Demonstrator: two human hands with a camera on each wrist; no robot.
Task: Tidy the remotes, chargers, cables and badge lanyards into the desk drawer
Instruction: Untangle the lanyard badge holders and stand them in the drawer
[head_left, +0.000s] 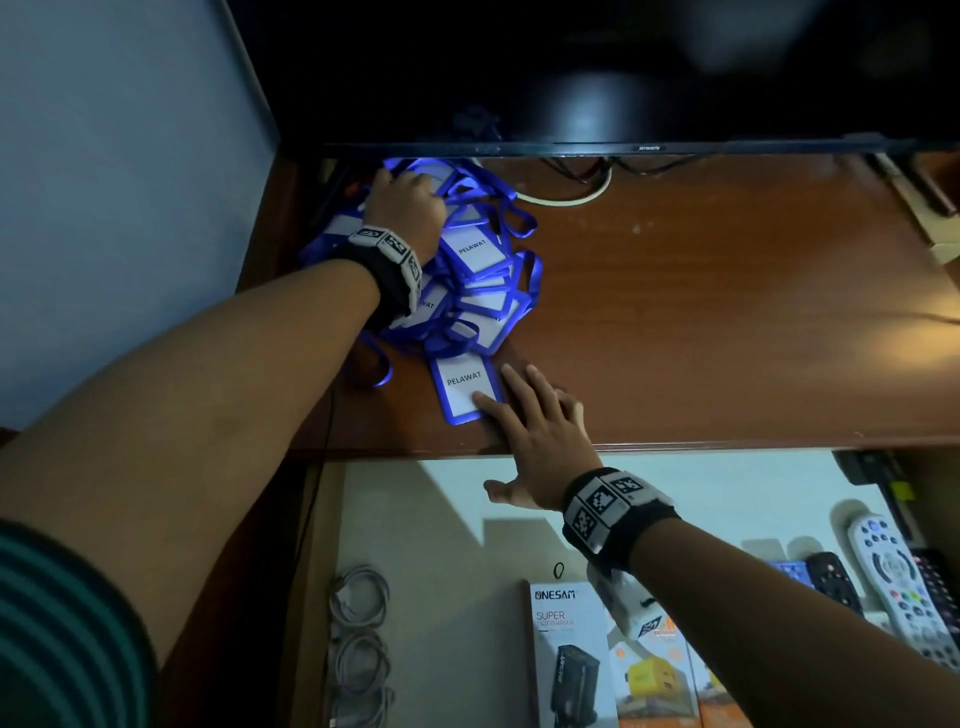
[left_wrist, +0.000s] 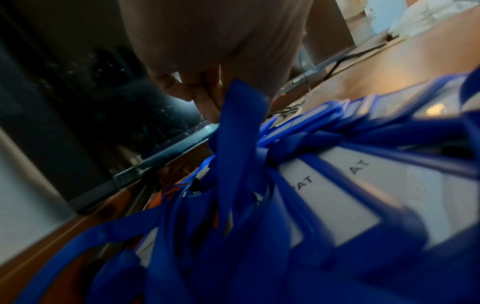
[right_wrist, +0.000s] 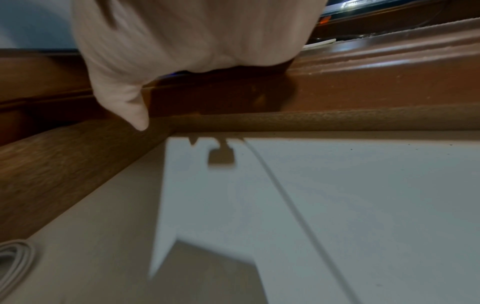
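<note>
Two hands reach over the desk (head_left: 701, 291). Left hand (head_left: 405, 208), upper left, has fingers curled into the lanyards (head_left: 483, 270). Right hand (head_left: 535, 431), fingers straight and apart, touches one badge (head_left: 460, 384).

dim room, hard-edged shadows, blurred wrist views, wide-angle distortion

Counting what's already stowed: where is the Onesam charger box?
In the head view, the Onesam charger box lies in the open drawer, bottom centre, right of the coiled cables.
</note>
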